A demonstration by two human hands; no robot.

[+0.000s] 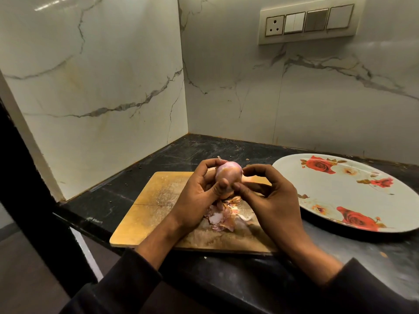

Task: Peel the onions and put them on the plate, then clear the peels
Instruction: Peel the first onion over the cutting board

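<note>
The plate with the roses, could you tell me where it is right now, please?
In the head view the plate lies on the dark counter at the right, beside the wooden cutting board.

Dim warm light, sharp focus, glare high on wall [90,64], wide-angle bowing.

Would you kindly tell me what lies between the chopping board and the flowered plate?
In the head view, only bare dark countertop separates the chopping board from the plate; nothing rests there.
</note>
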